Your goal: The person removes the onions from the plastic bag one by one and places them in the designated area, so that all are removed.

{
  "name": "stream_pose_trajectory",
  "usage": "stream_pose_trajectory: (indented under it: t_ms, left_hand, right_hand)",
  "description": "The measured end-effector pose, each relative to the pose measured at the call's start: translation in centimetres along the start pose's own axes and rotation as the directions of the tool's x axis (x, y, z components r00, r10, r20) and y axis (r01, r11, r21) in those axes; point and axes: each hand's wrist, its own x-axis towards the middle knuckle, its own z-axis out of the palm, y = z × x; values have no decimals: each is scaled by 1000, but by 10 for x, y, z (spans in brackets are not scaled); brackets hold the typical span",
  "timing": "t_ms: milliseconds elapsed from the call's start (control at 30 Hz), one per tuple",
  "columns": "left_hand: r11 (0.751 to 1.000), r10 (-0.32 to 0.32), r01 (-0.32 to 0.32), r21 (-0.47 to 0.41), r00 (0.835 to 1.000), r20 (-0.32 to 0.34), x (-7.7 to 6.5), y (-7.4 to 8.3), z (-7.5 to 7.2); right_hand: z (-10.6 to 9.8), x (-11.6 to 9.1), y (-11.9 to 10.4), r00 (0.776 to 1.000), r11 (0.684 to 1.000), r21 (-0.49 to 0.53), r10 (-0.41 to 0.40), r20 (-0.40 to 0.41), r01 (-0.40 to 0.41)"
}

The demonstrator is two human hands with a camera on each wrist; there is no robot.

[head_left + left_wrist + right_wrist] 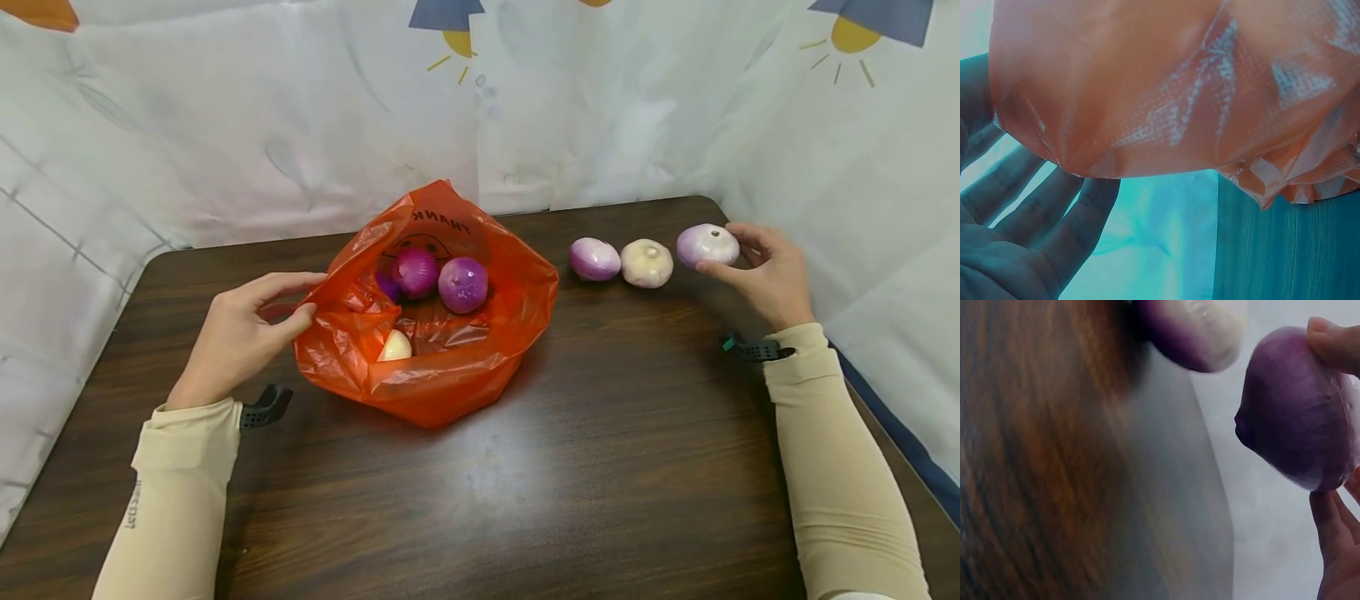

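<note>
My left hand (243,333) pinches the left rim of an orange-red plastic bag (450,387) between thumb and fingers. The bag stands on the table with its mouth spread wide. Inside lie purple onions, among them one onion (463,285) and another (415,272), plus a pale onion (396,347) partly hidden by a fold. At the right, my right hand (772,271) grips a purple-and-white onion (707,247) by its sides; its purple underside shows in the right wrist view. Left of it sit a whitish onion (647,263) and a purple-white onion (595,259), close together.
The dark wooden table (600,467) has its back edge just behind the bag and the onions. A white patterned curtain (600,108) hangs behind the table and along both sides.
</note>
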Motion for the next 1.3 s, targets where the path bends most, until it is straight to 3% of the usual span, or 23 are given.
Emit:
stream_pose_trajectory:
  t_ms: [467, 933, 1300]
  left_hand:
    - [1000, 5, -5, 1, 1000, -1, 1, 0, 0]
    - [1000, -22, 22, -7, 1000, 6, -2, -2, -1]
    - [1000, -7, 7, -1, 1000, 2, -1, -2, 0]
  right_hand:
    - [0, -4, 16, 994, 1000, 1, 18, 105, -18]
    - [-3, -3, 19, 987, 998, -34, 52, 151, -47]
    - [-6, -6, 17, 983, 997, -29, 74, 169, -70]
